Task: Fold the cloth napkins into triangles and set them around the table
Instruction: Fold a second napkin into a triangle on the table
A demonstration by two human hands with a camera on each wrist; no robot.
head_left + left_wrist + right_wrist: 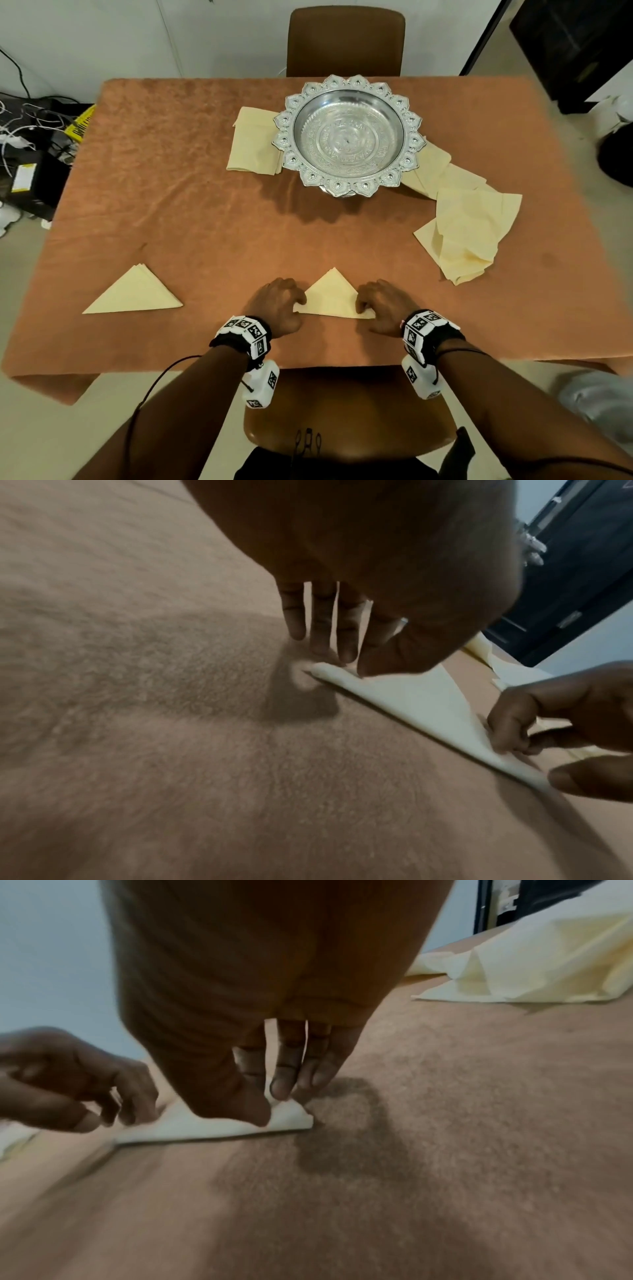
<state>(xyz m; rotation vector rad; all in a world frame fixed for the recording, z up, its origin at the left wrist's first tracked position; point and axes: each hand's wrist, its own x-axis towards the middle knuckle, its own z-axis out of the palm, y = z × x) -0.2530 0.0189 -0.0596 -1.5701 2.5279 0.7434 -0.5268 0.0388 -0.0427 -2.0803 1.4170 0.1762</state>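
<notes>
A cream napkin folded into a triangle (331, 296) lies near the table's front edge, between my hands. My left hand (297, 301) pinches its left corner (318, 670) with thumb and curled fingertips. My right hand (361, 306) pinches the right corner (298, 1115) between thumb and fingers. A second folded triangle napkin (135, 296) lies flat at the front left, apart from both hands. A flat stack of napkins (251, 145) sits left of the silver bowl. Loose, rumpled napkins (474, 226) lie at the right.
An ornate silver pedestal bowl (349, 135) stands at the back centre on the orange-brown tablecloth (191, 192). One brown chair (346, 41) stands at the far side, another (349, 411) at the near side under my arms. Cables and boxes (30, 144) crowd the floor at left.
</notes>
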